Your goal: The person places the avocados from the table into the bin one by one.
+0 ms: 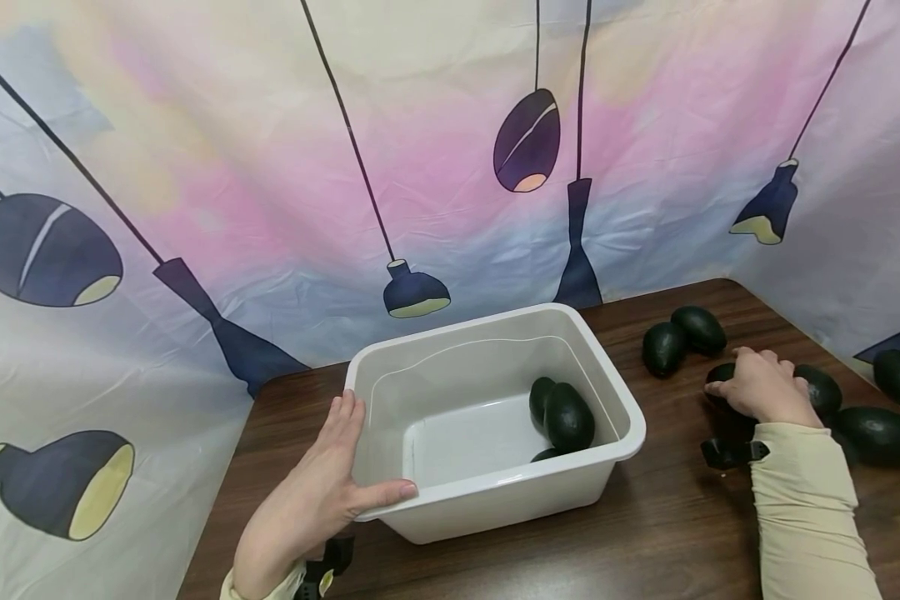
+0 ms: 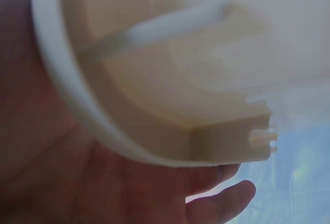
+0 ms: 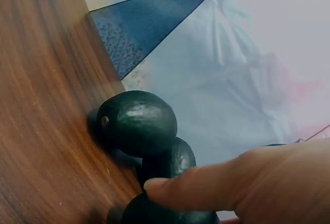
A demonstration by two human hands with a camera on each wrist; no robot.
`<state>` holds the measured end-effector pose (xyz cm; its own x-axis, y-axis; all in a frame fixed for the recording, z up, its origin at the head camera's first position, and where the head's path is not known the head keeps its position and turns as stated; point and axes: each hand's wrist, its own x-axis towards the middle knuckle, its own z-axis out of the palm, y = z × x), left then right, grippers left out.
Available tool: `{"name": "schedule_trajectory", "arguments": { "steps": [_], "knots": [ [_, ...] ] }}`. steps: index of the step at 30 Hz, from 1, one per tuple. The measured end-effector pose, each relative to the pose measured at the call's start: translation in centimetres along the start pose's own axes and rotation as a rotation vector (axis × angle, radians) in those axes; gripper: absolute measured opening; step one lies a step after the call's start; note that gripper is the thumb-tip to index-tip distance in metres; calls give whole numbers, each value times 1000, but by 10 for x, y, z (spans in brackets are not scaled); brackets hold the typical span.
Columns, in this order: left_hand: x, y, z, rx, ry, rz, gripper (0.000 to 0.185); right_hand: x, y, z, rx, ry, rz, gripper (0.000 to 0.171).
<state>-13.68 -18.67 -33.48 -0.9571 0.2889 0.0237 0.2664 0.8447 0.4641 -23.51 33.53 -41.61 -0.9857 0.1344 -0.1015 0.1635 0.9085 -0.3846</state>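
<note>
A white plastic tub [image 1: 487,479] stands on the table with several dark green avocados [image 1: 570,418] inside, toward its right end. My left hand [image 1: 318,471] rests on the tub's left corner, thumb across the near rim and fingers straight along the left side. The left wrist view shows the palm against the tub's rim [image 2: 103,131]. At the right, my right hand [image 1: 768,387] holds an avocado [image 1: 720,377] from above, its thumb on the near side. The right wrist view shows this avocado [image 3: 149,211] under a digit; the other fingertips are hidden.
Two avocados [image 1: 678,337] lie behind the right hand. More avocados [image 1: 881,435] lie to its right, near the edge of the brown wooden table [image 1: 675,533]. A cloth printed with lamps [image 1: 450,208] hangs behind the table.
</note>
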Motion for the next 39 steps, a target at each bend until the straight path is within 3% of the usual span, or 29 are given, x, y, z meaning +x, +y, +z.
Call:
{"name": "schedule_trajectory", "arguments": {
  "steps": [17,29,39],
  "knots": [
    [-1,0,0,5,7,2,124,-5,-5,0,-5,38,23,62],
    [1,0,0,-1,-3,12,124,-6,-10,-3,74,195,-30,71],
    [1,0,0,0,-7,-2,125,-6,-20,-9,197,260,-86,83]
  ]
}}
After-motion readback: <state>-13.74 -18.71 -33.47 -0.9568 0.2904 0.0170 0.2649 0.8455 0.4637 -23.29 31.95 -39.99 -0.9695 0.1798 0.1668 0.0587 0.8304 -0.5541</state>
